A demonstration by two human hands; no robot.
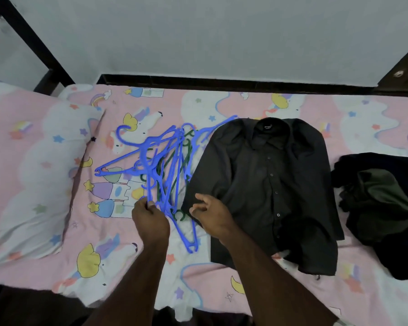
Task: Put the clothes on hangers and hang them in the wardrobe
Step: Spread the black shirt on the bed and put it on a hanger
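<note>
Forearms over pink unicorn bedsheet (222, 285), pale wall (210, 36) beyond

A bed (222, 290) filled the lower half of the view, covered by a pink sheet (45, 274) printed with unicorns, rainbows, stars and moons. A pillow (33, 165) in matching fabric lay at nine o'clock. A pale grey wall (210, 36) rose at twelve o'clock, with a dark bed rail (222, 80) along its foot. A black frame post (31, 41) slanted at eleven o'clock. The light was dim and even.
</note>
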